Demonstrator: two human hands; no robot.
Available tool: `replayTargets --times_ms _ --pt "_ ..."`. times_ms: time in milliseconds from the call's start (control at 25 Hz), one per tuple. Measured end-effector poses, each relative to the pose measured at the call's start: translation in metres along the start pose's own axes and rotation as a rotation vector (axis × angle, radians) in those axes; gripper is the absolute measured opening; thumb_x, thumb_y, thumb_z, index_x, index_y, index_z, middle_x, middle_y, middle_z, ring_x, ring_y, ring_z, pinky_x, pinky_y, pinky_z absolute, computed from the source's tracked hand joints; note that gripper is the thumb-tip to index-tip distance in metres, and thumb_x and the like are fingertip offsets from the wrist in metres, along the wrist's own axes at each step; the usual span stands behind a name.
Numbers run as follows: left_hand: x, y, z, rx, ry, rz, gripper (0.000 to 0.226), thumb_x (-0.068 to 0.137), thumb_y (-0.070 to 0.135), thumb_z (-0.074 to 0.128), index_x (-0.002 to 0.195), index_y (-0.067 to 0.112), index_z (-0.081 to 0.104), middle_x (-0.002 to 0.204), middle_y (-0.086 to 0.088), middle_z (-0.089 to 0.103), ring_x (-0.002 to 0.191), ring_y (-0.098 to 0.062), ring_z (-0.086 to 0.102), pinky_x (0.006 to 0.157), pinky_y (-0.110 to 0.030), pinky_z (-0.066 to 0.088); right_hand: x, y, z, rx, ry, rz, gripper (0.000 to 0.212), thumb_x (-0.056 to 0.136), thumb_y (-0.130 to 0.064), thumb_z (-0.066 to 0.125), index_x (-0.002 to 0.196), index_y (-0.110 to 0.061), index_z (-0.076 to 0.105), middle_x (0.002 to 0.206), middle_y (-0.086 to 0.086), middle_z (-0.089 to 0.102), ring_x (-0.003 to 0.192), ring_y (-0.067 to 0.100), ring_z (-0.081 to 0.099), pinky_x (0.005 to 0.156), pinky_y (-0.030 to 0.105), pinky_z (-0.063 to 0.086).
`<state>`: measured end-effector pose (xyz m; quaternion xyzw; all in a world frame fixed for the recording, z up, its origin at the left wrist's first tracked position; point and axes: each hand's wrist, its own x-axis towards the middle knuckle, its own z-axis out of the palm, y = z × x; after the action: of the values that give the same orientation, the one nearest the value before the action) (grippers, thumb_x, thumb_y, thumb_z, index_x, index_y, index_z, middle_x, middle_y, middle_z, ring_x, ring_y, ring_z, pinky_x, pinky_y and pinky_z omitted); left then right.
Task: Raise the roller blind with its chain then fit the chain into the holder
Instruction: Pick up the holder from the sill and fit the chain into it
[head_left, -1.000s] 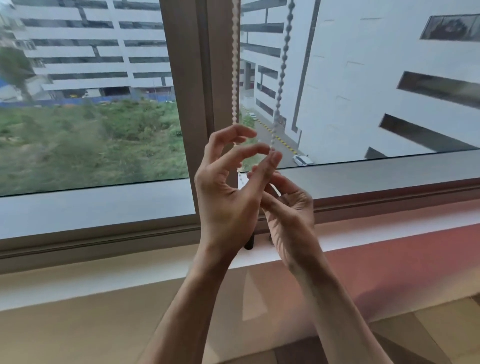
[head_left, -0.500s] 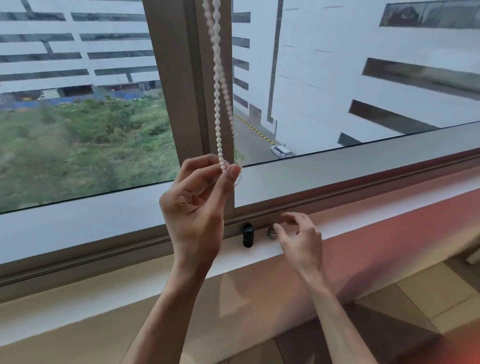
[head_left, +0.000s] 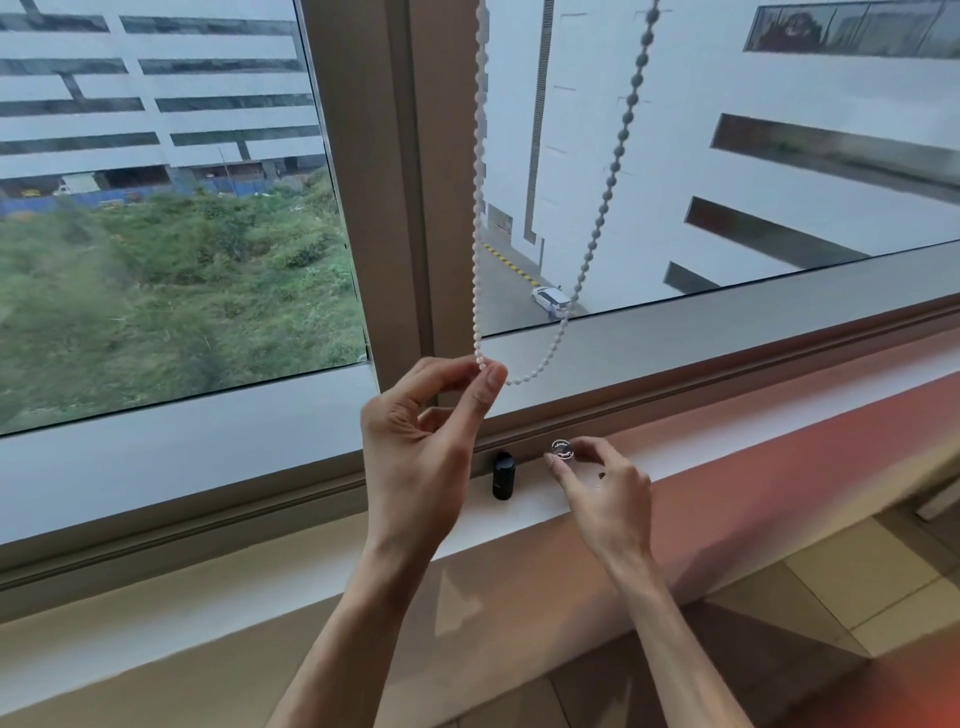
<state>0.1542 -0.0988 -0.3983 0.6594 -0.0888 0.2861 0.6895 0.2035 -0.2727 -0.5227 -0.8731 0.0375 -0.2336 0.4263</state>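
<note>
I find no brand or readable writing anywhere; the small clear holder (head_left: 562, 449) on the window sill (head_left: 727, 436) carries a faint pattern on its round face, but it is too small for me to tell if it is lettering.

My left hand (head_left: 421, 441) is raised in front of the window frame post (head_left: 395, 182), wrist bent back, thumb and forefinger pinched together on the bottom of the white bead chain (head_left: 477, 208). The other fingers are curled loosely behind. From that pinch one strand rises nearly straight up along the post, while the other sags in a shallow loop to the right of the thumb and climbs away at a slant across the glass (it looks grey there, against the pale building outside).

My right hand (head_left: 605, 483) is lower, resting at the sill with the forearm coming in from the lower right. Its thumb and forefinger are closed lightly on the edge of the holder, the remaining fingers bent and relaxed. The chain is well apart from the holder, up in the left hand.

A small black cylinder (head_left: 503, 475) stands upright on the sill between the two hands, just left of the holder.
</note>
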Motion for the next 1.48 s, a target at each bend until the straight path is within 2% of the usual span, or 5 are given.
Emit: replayTargets --times_ms 560,840,1240,1400,1480 --pt "-0.021 0.016 -0.013 0.012 -0.049 0.025 0.004 0.084 0.013 0.077 0.08 0.011 0.075 0.075 -0.001 0.074 0.065 -0.004 0.068 0.058 -0.017 0.052 -0.019 -0.125 -0.071 0.381 -0.076 -0.459 0.03 0.075 -0.027 0.083 0.101 -0.017 0.072 0.091 -0.01 0.074 0.085 0.007 0.072 0.074 0.02 0.055" --pt "-0.025 0.021 -0.033 -0.009 0.001 0.043 0.005 0.083 0.009 0.078 0.081 0.01 0.074 0.071 0.004 0.074 0.063 -0.002 0.067 0.055 -0.015 0.05 -0.033 -0.149 -0.065 0.635 -0.207 -0.309 0.03 0.071 -0.024 0.083 0.097 -0.014 0.072 0.087 -0.001 0.079 0.081 0.016 0.076 0.078 0.039 0.061" --pt "-0.026 0.031 -0.047 -0.184 -0.075 -0.099 0.014 0.091 0.012 0.068 0.096 0.015 0.081 0.095 -0.001 0.079 0.075 -0.008 0.075 0.058 -0.02 0.057 -0.043 -0.171 -0.063 0.781 -0.276 -0.281 0.01 0.087 -0.004 0.067 0.097 -0.003 0.07 0.093 0.001 0.079 0.089 0.017 0.076 0.076 0.024 0.058" --pt "-0.027 0.034 -0.046 -0.198 -0.086 -0.083 0.016 0.092 0.01 0.067 0.099 0.012 0.08 0.094 -0.004 0.077 0.078 -0.013 0.076 0.061 -0.021 0.058 -0.044 -0.173 -0.06 0.769 -0.194 -0.186 0.014 0.094 -0.013 0.063 0.095 -0.009 0.076 0.089 0.004 0.079 0.081 0.038 0.074 0.077 0.061 0.056" --pt "-0.026 0.035 -0.045 -0.211 -0.102 -0.066 0.017 0.093 0.009 0.066 0.101 0.013 0.08 0.094 -0.002 0.075 0.079 -0.011 0.075 0.063 -0.022 0.059 -0.043 -0.175 -0.059 0.796 -0.166 -0.144 0.013 0.092 -0.014 0.066 0.091 -0.013 0.078 0.087 0.004 0.079 0.081 0.032 0.075 0.081 0.057 0.057"
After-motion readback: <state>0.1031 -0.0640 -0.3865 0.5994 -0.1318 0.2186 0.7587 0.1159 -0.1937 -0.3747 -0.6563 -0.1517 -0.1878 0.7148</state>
